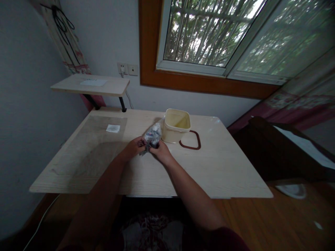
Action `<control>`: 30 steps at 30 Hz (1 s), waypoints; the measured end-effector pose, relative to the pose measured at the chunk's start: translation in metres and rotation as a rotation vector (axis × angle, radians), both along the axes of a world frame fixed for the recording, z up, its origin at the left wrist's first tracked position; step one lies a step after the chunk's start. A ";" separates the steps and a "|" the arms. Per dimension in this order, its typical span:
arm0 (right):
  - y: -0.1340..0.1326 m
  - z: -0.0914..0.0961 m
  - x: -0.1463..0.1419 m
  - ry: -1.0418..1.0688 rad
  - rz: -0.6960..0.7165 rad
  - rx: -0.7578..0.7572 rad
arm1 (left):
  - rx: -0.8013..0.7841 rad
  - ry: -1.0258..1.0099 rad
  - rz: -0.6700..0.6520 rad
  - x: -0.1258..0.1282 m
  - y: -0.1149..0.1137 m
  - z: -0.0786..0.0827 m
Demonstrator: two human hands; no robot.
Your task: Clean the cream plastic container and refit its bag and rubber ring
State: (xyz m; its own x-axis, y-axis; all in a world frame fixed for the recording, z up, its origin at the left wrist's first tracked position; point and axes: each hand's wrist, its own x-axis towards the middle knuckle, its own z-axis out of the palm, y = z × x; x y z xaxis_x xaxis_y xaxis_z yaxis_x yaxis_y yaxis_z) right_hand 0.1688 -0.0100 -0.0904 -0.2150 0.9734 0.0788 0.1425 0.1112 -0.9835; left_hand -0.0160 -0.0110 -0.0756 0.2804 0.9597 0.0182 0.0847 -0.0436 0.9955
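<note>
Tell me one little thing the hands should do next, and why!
Maybe gently work open the near end of the plastic bag: the left hand and right hand are both at that end, and it looks bunched up.

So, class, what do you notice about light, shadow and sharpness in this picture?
Head view: the window glares, washed out in patches; the wall looks dim; a soft shadow crosses the left of the tabletop; detail inside the plastic bag is too soft to identify.
</note>
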 end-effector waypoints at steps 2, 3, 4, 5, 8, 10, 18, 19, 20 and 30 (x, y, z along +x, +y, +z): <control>0.000 -0.001 0.002 -0.089 -0.014 0.045 | 0.023 0.012 0.023 0.000 0.000 0.000; 0.000 -0.001 0.002 -0.112 -0.009 0.059 | 0.032 0.021 0.036 0.000 -0.001 0.000; 0.000 -0.002 0.003 -0.125 0.000 0.068 | 0.040 0.032 0.047 0.000 -0.001 0.000; 0.000 -0.002 0.004 -0.134 0.009 0.075 | 0.046 0.047 0.055 0.001 -0.001 0.000; 0.001 -0.003 0.004 -0.167 0.015 0.104 | 0.069 0.091 0.056 0.001 -0.002 0.000; 0.002 -0.003 0.004 -0.186 0.008 0.122 | 0.080 0.109 0.051 0.001 -0.002 0.000; -0.001 0.001 0.001 -0.233 -0.050 0.140 | 0.095 0.107 0.003 0.004 -0.004 -0.001; -0.002 0.002 0.001 -0.241 -0.071 0.142 | 0.098 0.108 0.007 0.004 -0.004 -0.001; -0.003 0.001 0.000 -0.238 -0.089 0.143 | 0.102 0.106 0.014 0.006 -0.003 -0.001; 0.000 -0.006 0.001 -0.105 -0.131 0.102 | 0.090 0.032 0.066 0.011 -0.003 -0.002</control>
